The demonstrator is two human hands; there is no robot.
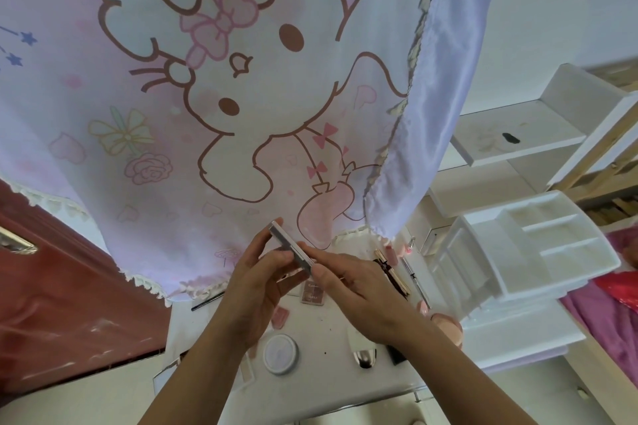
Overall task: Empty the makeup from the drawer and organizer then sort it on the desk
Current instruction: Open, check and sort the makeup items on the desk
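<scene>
Both hands hold a slim palette [291, 248] edge-up in the air above the surface [328, 338]. The left hand [262, 286] cradles it, fingers curled along the far side and thumb on the near face. The right hand [362, 297] pinches the nearer end between thumb and fingertips.

The hold is on thin edges, so the palette could twist or slip if one hand lets go before the other has it firmly. A fall would likely land it on the pink palette [312, 293] or the round jar [280, 354] right underneath. A knock there could send the gold tubes [390, 269] rolling toward the edge. If the palette is hinged, which I cannot tell, squeezing one end might spring it open. The fringed cloth [241, 97] hangs just behind the hands, and a reach forward could snag it.

The surface is white and a little specked. It also carries a pink case [279, 316], a silver piece [365, 357] and a dark pencil [207, 300] lying partly under the cloth's hem. On its right side stands a white organizer [538, 245] with open-topped compartments. The drawer cannot be picked out for certain.

The cloth, printed with a cartoon rabbit, fills most of the view. A red door [51, 269] stands at the left, a white shelf [518, 138] bears a dark smudge — and pink bedding [604, 321] lies at the far right.
</scene>
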